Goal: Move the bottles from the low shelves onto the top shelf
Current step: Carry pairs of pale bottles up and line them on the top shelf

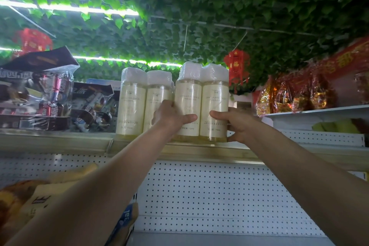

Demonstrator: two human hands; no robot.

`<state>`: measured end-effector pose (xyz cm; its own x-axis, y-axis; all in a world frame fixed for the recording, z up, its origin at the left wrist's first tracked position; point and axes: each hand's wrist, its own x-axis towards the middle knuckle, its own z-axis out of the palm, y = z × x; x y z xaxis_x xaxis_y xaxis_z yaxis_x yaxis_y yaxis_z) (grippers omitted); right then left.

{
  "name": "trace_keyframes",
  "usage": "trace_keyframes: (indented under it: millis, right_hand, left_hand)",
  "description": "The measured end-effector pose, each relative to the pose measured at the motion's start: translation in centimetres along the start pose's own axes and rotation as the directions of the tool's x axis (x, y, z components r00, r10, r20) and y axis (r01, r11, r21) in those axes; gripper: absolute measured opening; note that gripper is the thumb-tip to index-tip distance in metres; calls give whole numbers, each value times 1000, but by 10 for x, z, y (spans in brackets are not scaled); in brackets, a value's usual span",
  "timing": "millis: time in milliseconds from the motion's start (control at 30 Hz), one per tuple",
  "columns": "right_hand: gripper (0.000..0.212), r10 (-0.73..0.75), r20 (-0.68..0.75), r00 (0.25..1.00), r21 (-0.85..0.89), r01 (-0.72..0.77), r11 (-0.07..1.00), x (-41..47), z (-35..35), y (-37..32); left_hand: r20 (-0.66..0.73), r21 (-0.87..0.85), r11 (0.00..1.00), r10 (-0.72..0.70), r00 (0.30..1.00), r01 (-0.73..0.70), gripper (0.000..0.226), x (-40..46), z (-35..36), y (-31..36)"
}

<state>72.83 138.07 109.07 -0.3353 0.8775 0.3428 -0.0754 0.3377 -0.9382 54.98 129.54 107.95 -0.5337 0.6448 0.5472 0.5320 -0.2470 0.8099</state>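
A shrink-wrapped twin pack of bottles (201, 102) — pale yellow liquid, cream labels, white caps — stands upright at the front edge of the top shelf (199, 151), grasped from both sides; the left hand (169, 116) wraps its left flank with the thumb stretched across the front of the left bottle's label and the fingers curled out of sight behind; the right hand (237, 124) mirrors it on the right flank, thumb laid across the right bottle's label, fingers curled round the far side and under the base. Whether the pack's base rests fully on the shelf or sits a little above the lip, I cannot tell. Both forearms reach up and forward from the bottom corners of the view, nearly straight, converging on the pack.

Just left of the left hand, touching or all but touching the held pack, a second twin pack (144, 104) of the same bottles stands upright on the shelf; farther left lie plastic-wrapped dark boxes of goods (40, 96). Below the grip runs white perforated back panel (209, 195); low at the left, orange-and-tan packages (30, 201). Right of the right hand — well apart — red and gold foil bags (289, 98) sit on a neighbouring shelf; above everything hang green leaves (219, 6), strip lights and a red lantern (236, 66).
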Motion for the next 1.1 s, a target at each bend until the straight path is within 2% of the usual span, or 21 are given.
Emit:
trace_keyframes:
  millis: [200, 433, 700, 833, 1000, 1100]
  right_hand:
    - [41, -70, 54, 996, -53, 73, 996, -3, -6, 4]
    - [45, -92, 109, 990, -49, 98, 994, -2, -14, 5]
    - [40, -90, 76, 993, -60, 94, 994, 6, -10, 3]
    - [35, -79, 58, 995, -54, 82, 995, 12, -7, 5]
    - [46, -64, 62, 996, -70, 68, 995, 20, -8, 7]
    - [45, -51, 71, 996, -65, 56, 996, 24, -7, 7]
  left_hand:
    - [-5, -25, 1000, 10, 1000, -10, 89, -7, 2, -10]
    - [17, 94, 994, 51, 999, -53, 100, -10, -1, -17]
    - [-11, 132, 989, 65, 998, -63, 84, -9, -1, -8]
    - [-16, 133, 991, 35, 999, -33, 84, -7, 1, -6]
    - [-20, 177, 983, 44, 999, -40, 73, -5, 5, -7]
    - [-36, 234, 971, 56, 998, -46, 72, -8, 6, -4]
